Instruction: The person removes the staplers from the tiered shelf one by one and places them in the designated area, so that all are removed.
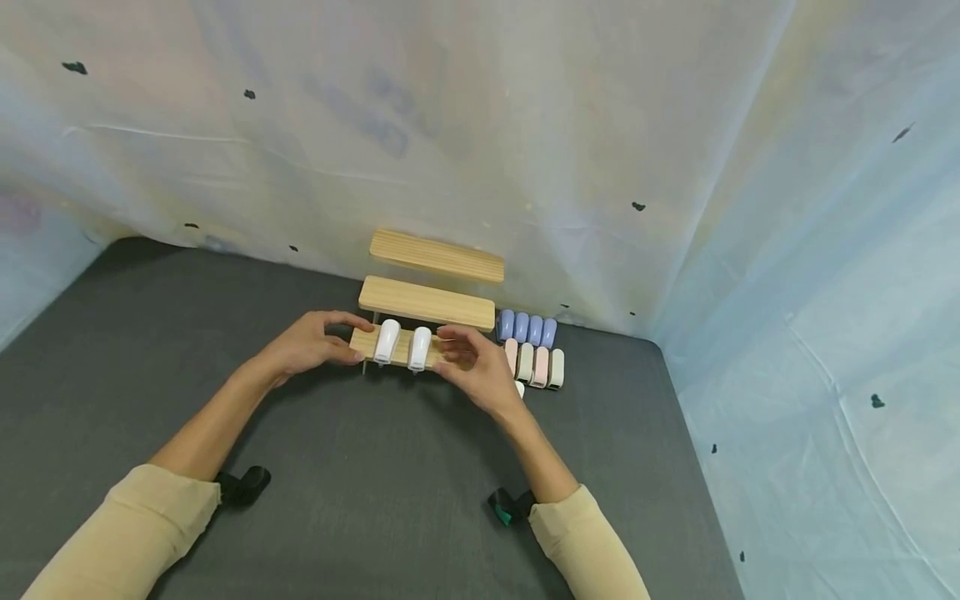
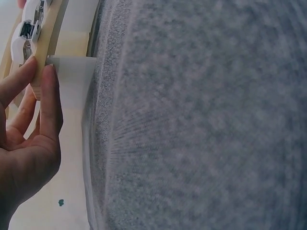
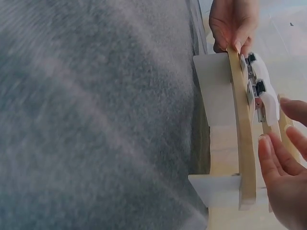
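Two white mini staplers (image 1: 387, 342) stand side by side on the lowest wooden board of a tiered shelf (image 1: 363, 342). At that board's left end, my left hand (image 1: 307, 343) pinches the wood between thumb and fingers, as the left wrist view shows at the board end (image 2: 42, 48). My right hand (image 1: 480, 371) is beside the right-hand white stapler (image 3: 271, 108), its fingers loosely bent and spread, fingertips close to the stapler. In the right wrist view, metal and black parts of both staplers face the camera.
Behind rise the middle board (image 1: 427, 302) and top board (image 1: 437, 255). White supports (image 3: 216, 189) hold up the shelf. To its right, several blue staplers (image 1: 521, 327) form a row, with pink and pale staplers (image 1: 541, 367) in front. A curtain wall (image 1: 570, 250) borders the dark tabletop (image 1: 360, 492).
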